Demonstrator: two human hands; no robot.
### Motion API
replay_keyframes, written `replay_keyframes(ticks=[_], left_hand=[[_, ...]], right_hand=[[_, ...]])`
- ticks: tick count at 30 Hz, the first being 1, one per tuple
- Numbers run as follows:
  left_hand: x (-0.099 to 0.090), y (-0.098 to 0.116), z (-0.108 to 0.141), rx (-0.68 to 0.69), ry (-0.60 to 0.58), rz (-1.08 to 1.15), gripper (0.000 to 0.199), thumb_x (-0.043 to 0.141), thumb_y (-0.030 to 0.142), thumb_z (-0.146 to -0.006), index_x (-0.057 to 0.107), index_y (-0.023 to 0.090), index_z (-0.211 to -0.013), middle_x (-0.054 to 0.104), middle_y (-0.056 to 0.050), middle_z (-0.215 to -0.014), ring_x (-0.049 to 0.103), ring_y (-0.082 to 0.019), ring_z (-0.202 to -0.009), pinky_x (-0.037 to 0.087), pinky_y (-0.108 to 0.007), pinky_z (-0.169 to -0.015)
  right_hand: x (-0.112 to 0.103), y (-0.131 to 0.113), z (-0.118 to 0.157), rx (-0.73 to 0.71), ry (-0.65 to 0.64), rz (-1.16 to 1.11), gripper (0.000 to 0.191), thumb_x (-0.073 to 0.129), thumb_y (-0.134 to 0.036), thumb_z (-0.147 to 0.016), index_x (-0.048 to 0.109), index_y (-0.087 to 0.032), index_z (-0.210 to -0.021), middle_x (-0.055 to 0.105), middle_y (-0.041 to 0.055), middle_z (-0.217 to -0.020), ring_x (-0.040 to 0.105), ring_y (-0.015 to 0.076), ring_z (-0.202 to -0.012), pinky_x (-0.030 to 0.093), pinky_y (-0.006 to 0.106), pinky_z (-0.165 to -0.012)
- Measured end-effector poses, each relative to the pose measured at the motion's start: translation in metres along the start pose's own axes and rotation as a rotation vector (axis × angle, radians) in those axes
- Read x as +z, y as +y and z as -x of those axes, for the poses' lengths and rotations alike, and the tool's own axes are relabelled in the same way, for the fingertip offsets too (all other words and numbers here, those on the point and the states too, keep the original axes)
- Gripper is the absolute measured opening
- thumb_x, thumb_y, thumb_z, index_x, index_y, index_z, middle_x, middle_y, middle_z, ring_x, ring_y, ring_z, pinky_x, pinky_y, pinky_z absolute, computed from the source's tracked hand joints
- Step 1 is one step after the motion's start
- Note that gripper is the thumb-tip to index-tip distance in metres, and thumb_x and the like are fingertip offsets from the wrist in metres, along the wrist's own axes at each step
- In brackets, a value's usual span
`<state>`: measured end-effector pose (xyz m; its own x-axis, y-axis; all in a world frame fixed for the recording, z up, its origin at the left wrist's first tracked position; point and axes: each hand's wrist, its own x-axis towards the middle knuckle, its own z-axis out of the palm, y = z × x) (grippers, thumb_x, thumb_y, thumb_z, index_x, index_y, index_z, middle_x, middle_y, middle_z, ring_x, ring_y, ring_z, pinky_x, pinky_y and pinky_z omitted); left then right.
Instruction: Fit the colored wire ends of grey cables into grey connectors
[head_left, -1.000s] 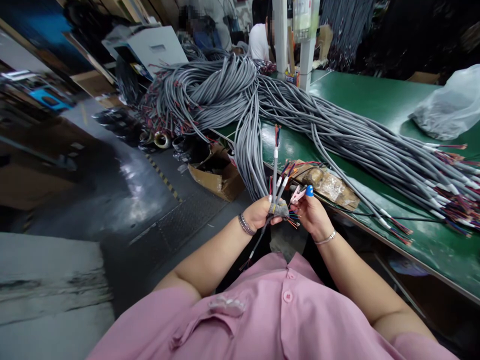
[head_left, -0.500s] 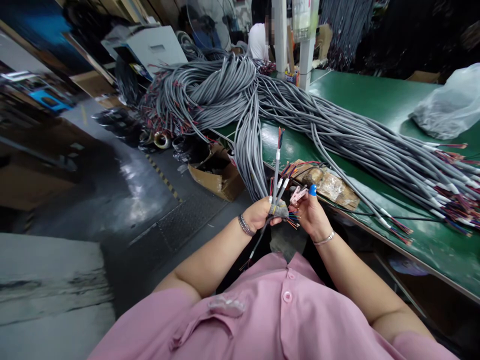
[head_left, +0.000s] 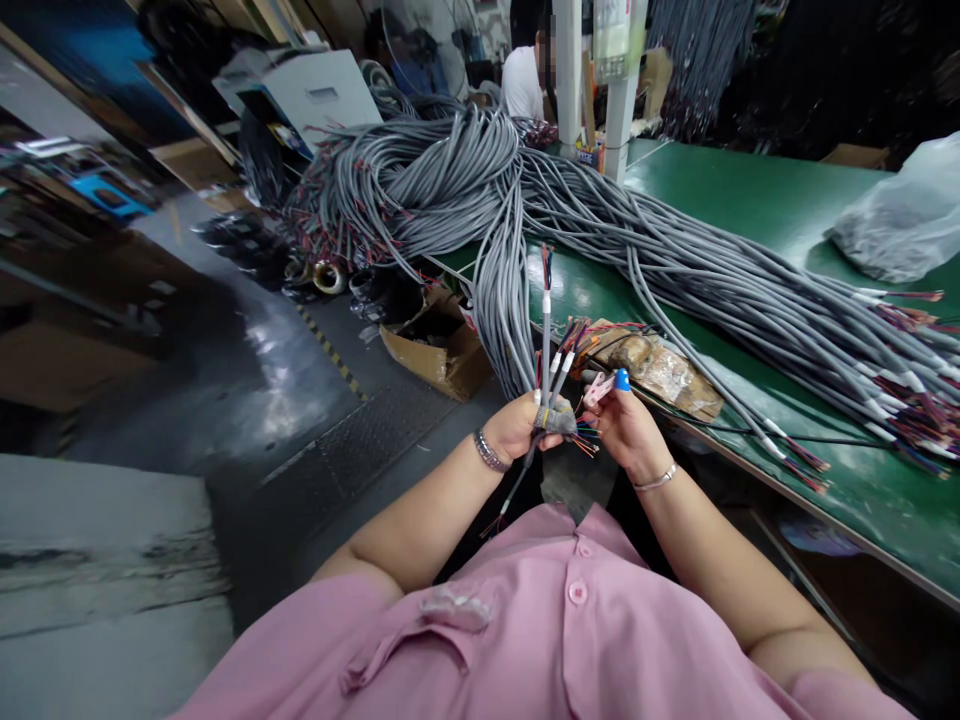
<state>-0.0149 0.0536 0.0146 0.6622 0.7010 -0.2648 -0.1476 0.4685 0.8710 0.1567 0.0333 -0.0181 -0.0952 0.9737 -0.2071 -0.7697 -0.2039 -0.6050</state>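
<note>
now the tall cable (head_left: 546, 345) in the left hand (head_left: 517, 426) stands straighter.

Pink buttoned shirt (head_left: 517, 630), two bracelets

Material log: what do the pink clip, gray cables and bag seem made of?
Pink clip: probably molded plastic, opaque even color; finish unclear.
Gray cables: satin polymer jackets, likely PVC or rubber, smooth and bent; copper-colored tips suggest metal cores.
Bag: thin glossy plastic film, translucent, crumpled.

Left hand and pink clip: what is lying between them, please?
Between the left hand and the pink clip, the head view shows the grey wrap on the cables, with thin coloured wires sticking out.
</note>
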Motion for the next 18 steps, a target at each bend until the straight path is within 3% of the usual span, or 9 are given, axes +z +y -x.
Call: replay_keyframes(ticks=[8,18], left_hand=[[-0.002,-0.008,-0.012,-0.025,0.028,-0.001,0.031,0.08,0.034,-0.057,0.062,0.01,-0.064,0.052,0.001,-0.047,0.044,-0.006,-0.033,0.029,-0.019,-0.032],[0.003,-0.006,-0.007,-0.015,0.042,-0.03,0.031,0.081,0.033,-0.058,0.059,0.011,-0.063,0.051,0.002,-0.046,0.042,-0.006,-0.032,0.026,-0.019,-0.032]], right_hand=[[0.004,0.007,-0.005,-0.088,0.097,-0.028,0.033,0.076,-0.048,-0.074,0.07,-0.017,-0.082,0.064,-0.0015,-0.068,0.055,0.0081,-0.059,0.048,0.018,-0.053],[0.006,0.0,0.006,0.058,-0.015,-0.037,0.052,0.063,-0.07,-0.073,0.065,-0.019,-0.081,0.068,0.0024,-0.079,0.057,0.0115,-0.058,0.05,0.025,-0.054]])
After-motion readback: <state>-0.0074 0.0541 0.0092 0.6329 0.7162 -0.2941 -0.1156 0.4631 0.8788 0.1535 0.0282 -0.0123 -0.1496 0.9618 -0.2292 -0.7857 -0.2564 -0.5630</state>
